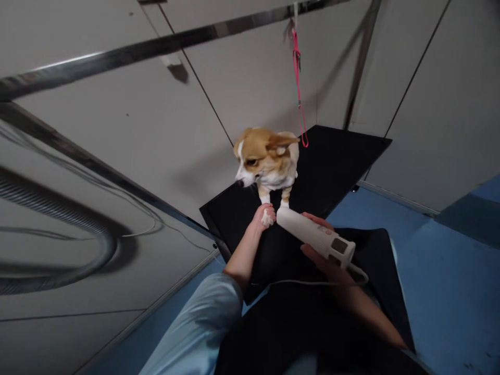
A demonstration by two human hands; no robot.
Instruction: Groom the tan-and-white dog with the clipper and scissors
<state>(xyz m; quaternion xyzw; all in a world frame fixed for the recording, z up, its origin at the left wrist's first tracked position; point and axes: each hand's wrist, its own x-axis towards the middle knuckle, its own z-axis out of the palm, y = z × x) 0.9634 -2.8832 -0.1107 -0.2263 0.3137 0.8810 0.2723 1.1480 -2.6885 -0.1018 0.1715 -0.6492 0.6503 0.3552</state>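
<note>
A tan and white dog (269,156) stands on a black table (332,166), its head turned to the left. My left hand (263,214) is closed round one of its front legs, and the white paw (267,217) shows at my fingers. In my right hand (321,255) is a white corded device (312,233), held along its body with fingers on both sides. Its rounded front end is beside the dog's other front paw; whether they touch is hard to tell.
A pink loop leash (299,88) hangs from a metal bar (195,36) above the table. A ribbed grey hose (50,205) curves at the left beside cables. The device's cord (304,283) crosses my black apron (300,323). Blue floor (441,276) shows at the right.
</note>
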